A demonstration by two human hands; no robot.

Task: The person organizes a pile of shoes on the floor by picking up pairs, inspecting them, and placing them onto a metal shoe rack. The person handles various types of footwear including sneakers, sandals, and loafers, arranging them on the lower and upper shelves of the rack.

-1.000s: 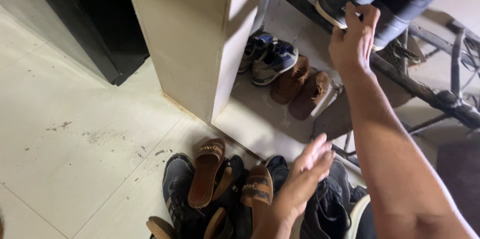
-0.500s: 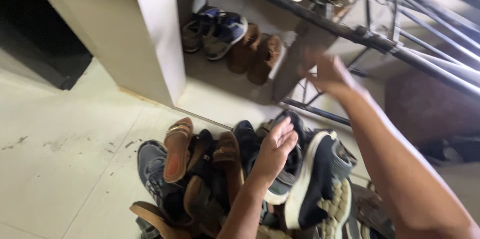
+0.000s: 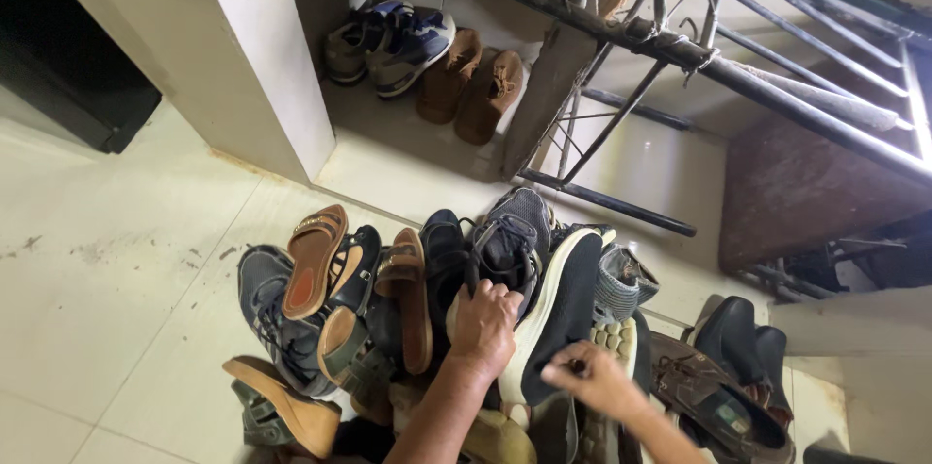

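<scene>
A heap of mixed shoes lies on the pale tiled floor (image 3: 126, 270). My left hand (image 3: 483, 320) is curled over the heel of a dark grey laced sneaker (image 3: 515, 231) in the middle of the heap. Just right of it and lower, my right hand (image 3: 590, 379) pinches the edge of a black sneaker with a white sole (image 3: 563, 304), which lies tipped on its side. Both forearms come in from the bottom edge. Brown strappy sandals (image 3: 316, 260) lie left of my left hand.
A tan wedge shoe (image 3: 282, 406) lies at the heap's lower left, black boots (image 3: 743, 343) at its right. Blue-grey sneakers (image 3: 393, 37) and brown suede shoes (image 3: 471, 81) stand under a metal rack (image 3: 670, 47). A white cabinet side (image 3: 243, 56) rises at the left.
My right hand has come down from the rack's upper shelf to the heap and taken the black sneaker. My left hand has closed on the grey sneaker. The view has tilted down.
</scene>
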